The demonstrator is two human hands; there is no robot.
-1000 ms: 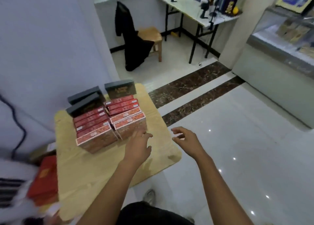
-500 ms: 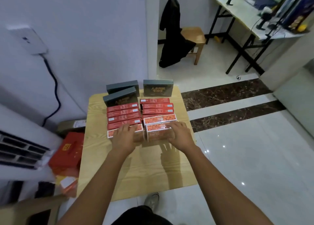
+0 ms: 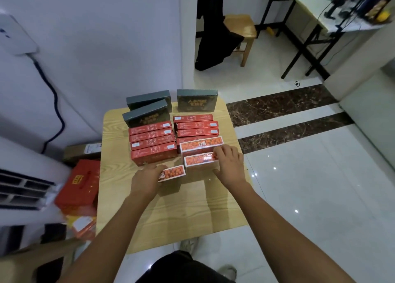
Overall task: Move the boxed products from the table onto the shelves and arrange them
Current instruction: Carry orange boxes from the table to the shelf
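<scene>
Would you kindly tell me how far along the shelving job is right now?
Done: nothing looks shelved; no shelf is in view. In hand: the left hand grips the nearest berry-print box, the right hand a second berry-print box. Left: the red boxes and three dark boxes on the table.

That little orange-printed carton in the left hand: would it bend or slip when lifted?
Probably stiff: the small orange-printed cardboard carton shows straight edges in the left hand. Its shiny-looking face may be slippery. Likely light, since one hand holds it.

Table (image 3: 171,214) pale wood grain, matt; red boxes (image 3: 152,142) glossy card; floor (image 3: 310,186) polished tile, reflective.
</scene>
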